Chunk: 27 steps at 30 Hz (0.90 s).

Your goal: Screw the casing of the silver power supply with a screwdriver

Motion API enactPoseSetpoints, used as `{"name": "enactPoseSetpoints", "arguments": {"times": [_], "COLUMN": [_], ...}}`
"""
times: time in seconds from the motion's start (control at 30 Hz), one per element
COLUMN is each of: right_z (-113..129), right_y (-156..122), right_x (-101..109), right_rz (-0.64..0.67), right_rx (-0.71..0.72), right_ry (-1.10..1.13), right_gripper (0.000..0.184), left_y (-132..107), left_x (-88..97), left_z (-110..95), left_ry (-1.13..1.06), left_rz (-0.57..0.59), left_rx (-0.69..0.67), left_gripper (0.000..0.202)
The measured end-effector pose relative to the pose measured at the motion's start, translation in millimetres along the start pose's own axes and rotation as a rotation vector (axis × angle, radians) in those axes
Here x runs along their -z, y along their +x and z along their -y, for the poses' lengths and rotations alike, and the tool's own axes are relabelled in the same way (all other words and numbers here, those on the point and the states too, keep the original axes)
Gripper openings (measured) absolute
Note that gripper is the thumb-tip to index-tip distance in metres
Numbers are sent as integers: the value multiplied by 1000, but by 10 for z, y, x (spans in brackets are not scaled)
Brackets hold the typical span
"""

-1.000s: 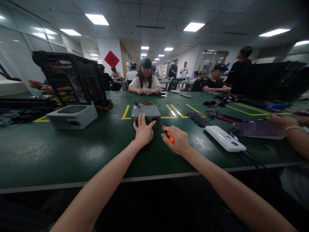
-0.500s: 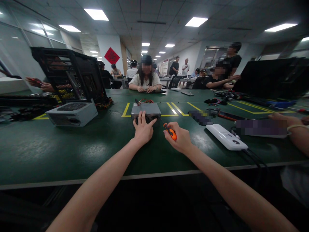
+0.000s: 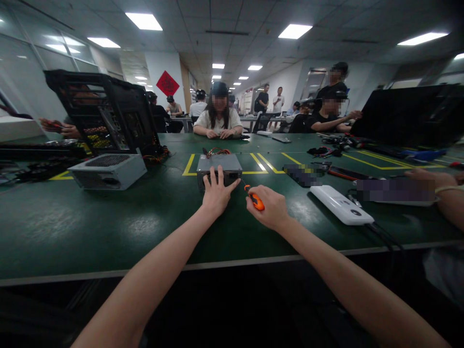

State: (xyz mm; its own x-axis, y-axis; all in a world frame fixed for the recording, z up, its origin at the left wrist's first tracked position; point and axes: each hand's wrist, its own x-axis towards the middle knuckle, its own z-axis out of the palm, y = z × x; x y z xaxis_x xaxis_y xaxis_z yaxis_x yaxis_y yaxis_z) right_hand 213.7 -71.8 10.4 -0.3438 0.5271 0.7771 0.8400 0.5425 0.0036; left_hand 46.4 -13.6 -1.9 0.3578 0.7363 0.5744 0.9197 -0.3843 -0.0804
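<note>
A small grey power supply box (image 3: 218, 165) with red and orange wires at its back sits on the green table (image 3: 108, 227) inside yellow tape lines. My left hand (image 3: 216, 192) lies on its near face with the fingers spread. My right hand (image 3: 267, 208) is closed round the orange handle of a screwdriver (image 3: 254, 199). The thin shaft points up and left toward the box's right front corner.
A second grey power supply (image 3: 108, 170) and an open black computer case (image 3: 103, 113) stand at the left. A white power strip (image 3: 341, 205) with black cables lies at the right, beside another person's forearm (image 3: 444, 193). Several people sit across the table.
My left hand has shifted slightly higher on the box with its fingers spread wider. The screwdriver in my right hand has moved a little up and toward the box.
</note>
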Motion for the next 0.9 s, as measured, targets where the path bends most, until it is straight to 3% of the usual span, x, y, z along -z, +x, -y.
{"name": "enactPoseSetpoints", "arguments": {"times": [0.1,0.3,0.5,0.73,0.9], "right_z": [2,-45,-58,-63,-60], "right_y": [13,9,14,5,3], "right_x": [4,-41,-74,-74,-101], "right_rz": [-11,-112,-198,-169,-174], "right_rx": [61,-83,140,129,183], "right_ry": [-48,114,99,-23,7], "right_gripper": [11,25,32,18,29], "left_y": [16,24,15,7,6], "left_x": [0,5,-7,19,11], "left_z": [-4,-11,-2,-6,10], "left_ry": [16,30,33,22,14], "left_rz": [3,10,-18,-15,-17], "left_rx": [-1,4,-20,-14,-22], "left_gripper": [50,51,50,51,52]}}
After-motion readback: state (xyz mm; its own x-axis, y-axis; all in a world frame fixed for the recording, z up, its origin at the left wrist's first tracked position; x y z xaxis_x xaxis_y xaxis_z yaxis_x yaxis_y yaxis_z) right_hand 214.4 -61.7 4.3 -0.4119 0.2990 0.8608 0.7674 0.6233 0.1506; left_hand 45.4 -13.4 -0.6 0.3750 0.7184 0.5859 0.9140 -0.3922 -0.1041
